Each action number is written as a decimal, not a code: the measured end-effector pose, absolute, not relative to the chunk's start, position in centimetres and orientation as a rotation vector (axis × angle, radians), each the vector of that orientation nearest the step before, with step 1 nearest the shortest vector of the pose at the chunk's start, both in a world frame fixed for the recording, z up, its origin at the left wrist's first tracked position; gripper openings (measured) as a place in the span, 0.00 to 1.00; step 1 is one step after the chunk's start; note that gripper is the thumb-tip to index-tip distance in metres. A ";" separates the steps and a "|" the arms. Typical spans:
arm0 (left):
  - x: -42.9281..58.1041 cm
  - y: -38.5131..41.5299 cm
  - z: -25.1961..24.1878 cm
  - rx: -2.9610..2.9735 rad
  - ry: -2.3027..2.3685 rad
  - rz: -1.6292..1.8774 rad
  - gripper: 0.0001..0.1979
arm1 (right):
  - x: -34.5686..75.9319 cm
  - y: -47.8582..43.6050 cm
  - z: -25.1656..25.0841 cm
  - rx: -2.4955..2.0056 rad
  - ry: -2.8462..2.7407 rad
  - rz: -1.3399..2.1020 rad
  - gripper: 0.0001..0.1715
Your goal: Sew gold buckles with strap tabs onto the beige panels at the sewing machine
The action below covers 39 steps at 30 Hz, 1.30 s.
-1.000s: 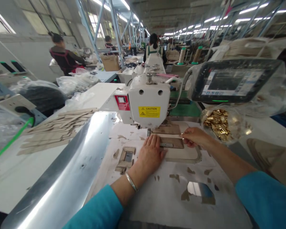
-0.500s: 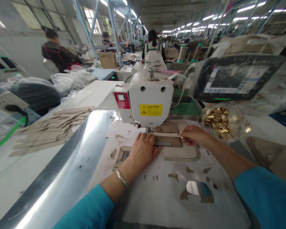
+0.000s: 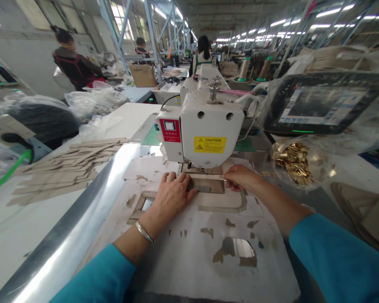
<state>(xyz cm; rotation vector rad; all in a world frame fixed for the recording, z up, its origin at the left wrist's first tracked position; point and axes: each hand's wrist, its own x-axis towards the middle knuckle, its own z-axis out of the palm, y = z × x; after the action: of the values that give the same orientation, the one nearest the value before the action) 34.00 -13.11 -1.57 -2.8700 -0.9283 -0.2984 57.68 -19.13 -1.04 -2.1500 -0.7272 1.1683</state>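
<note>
The left hand point(image 3: 173, 195) lies palm-down, grip released, near the white sheet's point(image 3: 186, 256) far edge. The right hand point(image 3: 240, 177) grips a pale strip point(image 3: 206, 176).

Cardboard box point(image 3: 142, 75) on a blue table point(image 3: 132, 95), pale thread cone point(image 3: 244, 69), co-worker point(image 3: 75, 69) at left, plastic-wrapped dark bundle point(image 3: 39, 120), perhaps fabric
</note>
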 end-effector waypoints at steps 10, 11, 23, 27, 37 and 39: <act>30.7 -11.0 -1.6 -2.853 -1.029 -0.278 0.20 | 53.7 -16.8 0.2 -2.128 -0.739 1.267 0.08; 30.6 -10.8 -1.7 -2.851 -1.035 -0.283 0.20 | 53.6 -16.5 0.3 -2.130 -0.741 1.263 0.07; 34.2 -11.9 -2.6 -2.913 -0.977 -0.381 0.21 | 57.2 -18.0 0.2 -2.168 -0.694 1.213 0.05; 34.8 -12.8 -2.5 -2.997 -0.941 -0.393 0.23 | 58.5 -19.0 0.2 -2.167 -0.670 1.186 0.07; 35.6 -14.6 -1.9 -3.085 -0.892 -0.287 0.21 | 63.0 -21.7 -0.7 -2.139 -0.628 1.167 0.08; 36.0 -15.0 -1.8 -3.081 -0.893 -0.273 0.22 | 63.7 -22.3 -0.8 -2.140 -0.618 1.158 0.08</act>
<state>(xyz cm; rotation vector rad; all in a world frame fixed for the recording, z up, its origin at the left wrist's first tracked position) 35.96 -15.01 -1.82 -3.0811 -0.8932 -0.2731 63.71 -22.28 -0.77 -2.1403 -0.6182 1.1579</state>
